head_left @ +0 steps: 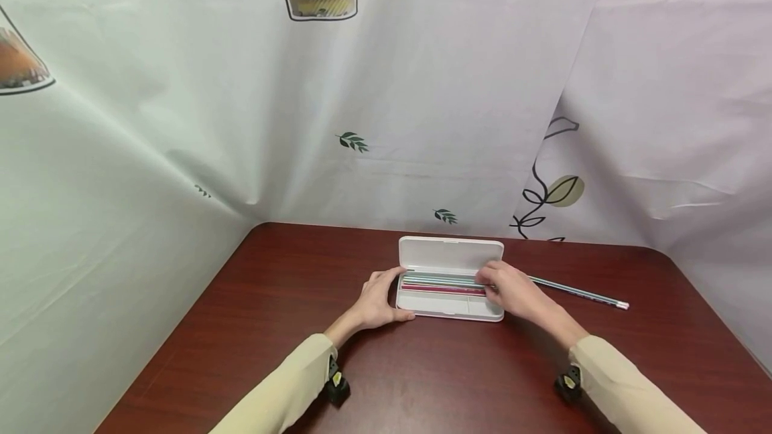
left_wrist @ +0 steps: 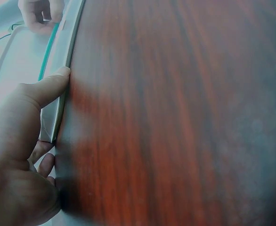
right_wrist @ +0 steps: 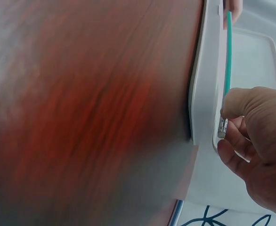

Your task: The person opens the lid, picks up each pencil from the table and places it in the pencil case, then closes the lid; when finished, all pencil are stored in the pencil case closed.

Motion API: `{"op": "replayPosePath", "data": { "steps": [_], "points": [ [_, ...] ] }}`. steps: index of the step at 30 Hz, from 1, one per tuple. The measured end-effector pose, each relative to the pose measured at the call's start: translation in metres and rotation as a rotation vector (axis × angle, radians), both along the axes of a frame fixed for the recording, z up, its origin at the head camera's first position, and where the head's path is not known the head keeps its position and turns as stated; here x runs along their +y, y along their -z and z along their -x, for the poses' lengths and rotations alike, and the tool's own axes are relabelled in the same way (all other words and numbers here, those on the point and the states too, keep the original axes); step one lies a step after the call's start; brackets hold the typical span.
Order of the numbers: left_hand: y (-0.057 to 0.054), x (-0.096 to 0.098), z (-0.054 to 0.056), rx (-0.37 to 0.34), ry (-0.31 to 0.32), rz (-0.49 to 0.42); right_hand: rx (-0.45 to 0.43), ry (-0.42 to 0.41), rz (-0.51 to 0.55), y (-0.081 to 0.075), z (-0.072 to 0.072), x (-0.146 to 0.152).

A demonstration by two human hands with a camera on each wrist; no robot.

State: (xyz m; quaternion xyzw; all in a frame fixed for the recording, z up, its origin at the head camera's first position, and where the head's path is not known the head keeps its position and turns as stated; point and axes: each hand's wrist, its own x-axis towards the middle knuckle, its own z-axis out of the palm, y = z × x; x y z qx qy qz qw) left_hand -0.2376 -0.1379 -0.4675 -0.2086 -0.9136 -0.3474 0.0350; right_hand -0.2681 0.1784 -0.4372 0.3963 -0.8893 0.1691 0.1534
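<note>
A white pencil case [head_left: 434, 306] lies on the table with its lid [head_left: 449, 254] raised at the back. Several pencils, among them red ones [head_left: 440, 288] and greenish ones, lie lengthwise inside it. My left hand [head_left: 375, 301] holds the case's left end, thumb at the front edge and fingers farther back. Over the right part of the case, my right hand [head_left: 515, 292] pinches a green pencil [right_wrist: 229, 56] between thumb and fingers near its eraser end. That pencil runs along the case in both wrist views. How far down it sits is unclear.
More pencils [head_left: 582, 293] with pale eraser ends lie on the dark red wooden table [head_left: 458, 374], right of the case. A white patterned cloth [head_left: 386, 186] hangs behind the table and along its sides.
</note>
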Motion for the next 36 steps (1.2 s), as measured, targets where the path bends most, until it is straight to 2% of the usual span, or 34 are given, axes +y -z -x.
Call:
{"op": "replayPosePath", "data": {
  "steps": [11,19,25,36],
  "points": [
    [0.002,0.001,-0.001,0.001,-0.001,0.001,-0.005,0.039,-0.019,0.005,0.000,-0.007],
    [0.001,0.001,-0.002,-0.001,-0.002,-0.001,0.031,0.064,0.020,0.003,-0.006,0.001],
    [0.000,0.001,-0.001,0.002,-0.001,-0.002,0.070,0.107,0.083,0.000,-0.013,0.029],
    [0.000,0.000,-0.001,0.003,0.004,-0.005,0.094,0.259,0.158,0.006,-0.025,0.111]
  ]
}}
